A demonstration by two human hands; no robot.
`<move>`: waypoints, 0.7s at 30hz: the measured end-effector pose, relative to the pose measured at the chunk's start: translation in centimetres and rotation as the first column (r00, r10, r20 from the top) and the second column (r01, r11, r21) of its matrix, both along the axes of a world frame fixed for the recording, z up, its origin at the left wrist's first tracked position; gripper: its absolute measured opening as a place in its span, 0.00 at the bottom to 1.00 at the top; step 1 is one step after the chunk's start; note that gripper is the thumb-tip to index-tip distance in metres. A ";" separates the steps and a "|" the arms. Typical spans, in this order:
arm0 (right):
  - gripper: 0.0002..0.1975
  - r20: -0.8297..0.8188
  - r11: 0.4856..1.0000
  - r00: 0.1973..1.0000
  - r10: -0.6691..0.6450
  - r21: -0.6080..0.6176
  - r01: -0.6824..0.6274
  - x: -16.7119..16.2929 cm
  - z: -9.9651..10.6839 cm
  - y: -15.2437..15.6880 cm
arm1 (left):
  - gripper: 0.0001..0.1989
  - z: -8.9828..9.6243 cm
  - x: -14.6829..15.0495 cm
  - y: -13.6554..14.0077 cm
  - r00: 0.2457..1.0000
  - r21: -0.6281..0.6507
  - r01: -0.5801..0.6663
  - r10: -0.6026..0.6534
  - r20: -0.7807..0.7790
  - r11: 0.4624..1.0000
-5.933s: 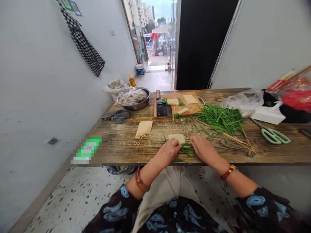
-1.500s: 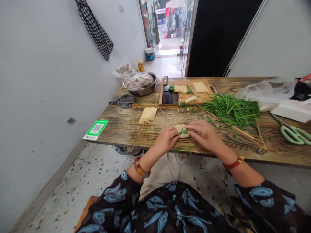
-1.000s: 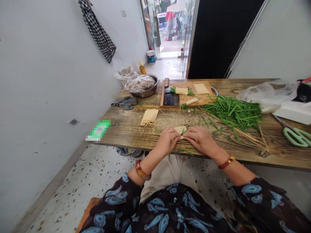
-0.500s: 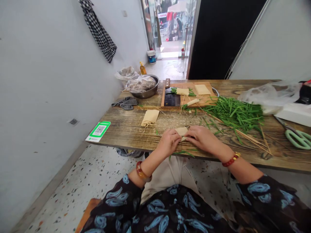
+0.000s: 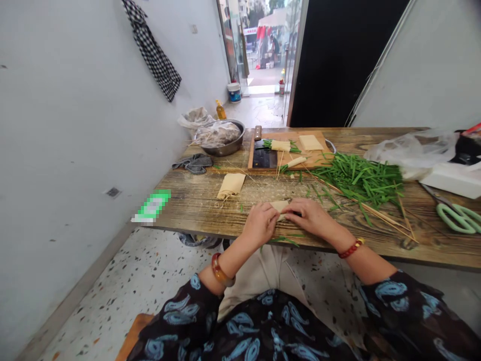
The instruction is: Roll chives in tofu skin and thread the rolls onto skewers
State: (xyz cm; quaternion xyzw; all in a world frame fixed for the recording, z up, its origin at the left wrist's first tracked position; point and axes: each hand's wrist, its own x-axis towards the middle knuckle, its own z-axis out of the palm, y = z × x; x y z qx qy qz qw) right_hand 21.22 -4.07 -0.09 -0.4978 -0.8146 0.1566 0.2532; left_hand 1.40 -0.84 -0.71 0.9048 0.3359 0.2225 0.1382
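At the near edge of the wooden table, my left hand (image 5: 260, 222) and my right hand (image 5: 308, 215) pinch a pale beige tofu sheet (image 5: 280, 205) between their fingertips. Its near edge is folded or rolled over, and my fingers cover much of it. Whatever lies inside the fold is hidden. Left of my hands rests a stack of tofu sheets (image 5: 231, 185) with bits of stick or string at its lower edge. Beyond them, a cutting board (image 5: 315, 156) carries tofu rolls (image 5: 281, 145) with green chives poking out, and another stack of sheets (image 5: 310, 142).
A cleaver (image 5: 264, 158) lies on the board's left side. Cut chives (image 5: 361, 175) are heaped at the right, with thin skewers (image 5: 383, 215) and green-handled scissors (image 5: 456, 218). A metal bowl (image 5: 225, 149) holding a bag and a grey cloth (image 5: 193, 163) sit at the left.
My right hand's fingers have shifted slightly along the tofu sheet's fold. My left hand keeps its pinch. The whole view has tilted a little.
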 end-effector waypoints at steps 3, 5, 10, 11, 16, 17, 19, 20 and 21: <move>0.09 0.003 1.000 1.000 0.003 0.001 -0.003 -0.1 0.1 0.0 | 0.07 0.1 0.0 -0.3 1.000 0.017 0.002 -0.002 -0.025 1.000; 0.10 0.009 1.000 1.000 -0.003 0.011 0.003 -0.1 0.2 0.0 | 0.04 0.2 -0.1 -0.4 0.999 0.026 0.000 0.001 -0.032 1.000; 0.11 -0.002 0.999 1.000 -0.005 0.041 0.005 -0.2 0.0 -0.1 | 0.07 0.3 0.0 -0.2 0.999 0.014 -0.046 0.046 -0.016 0.999; 0.11 -0.009 0.999 1.000 -0.008 0.042 0.009 -0.2 -0.1 -0.1 | 0.07 0.2 0.1 -0.1 0.998 0.005 -0.054 0.054 -0.013 0.999; 0.09 -0.078 1.000 0.997 -0.019 0.005 0.019 -0.1 -0.8 0.2 | 0.09 0.0 0.2 0.3 0.998 -0.038 -0.065 0.065 -0.005 0.997; 0.08 -0.097 1.000 0.995 -0.026 -0.004 0.026 -0.1 -0.9 0.2 | 0.09 0.1 0.2 0.3 0.998 -0.044 -0.066 0.066 -0.005 0.997; 0.06 -0.136 0.998 0.989 -0.051 -0.030 0.048 -0.1 -1.0 0.4 | 0.08 0.2 0.3 0.4 0.998 -0.055 -0.066 0.066 -0.007 0.996; 0.06 -0.151 0.997 0.987 -0.062 -0.046 0.056 -0.1 -1.0 0.5 | 0.07 0.3 0.3 0.4 0.997 -0.064 -0.071 0.071 -0.005 0.995; 0.06 -0.164 0.997 0.984 -0.067 -0.059 0.058 -0.1 -1.0 0.6 | 0.06 0.4 0.4 0.4 0.997 -0.074 -0.079 0.079 0.000 0.994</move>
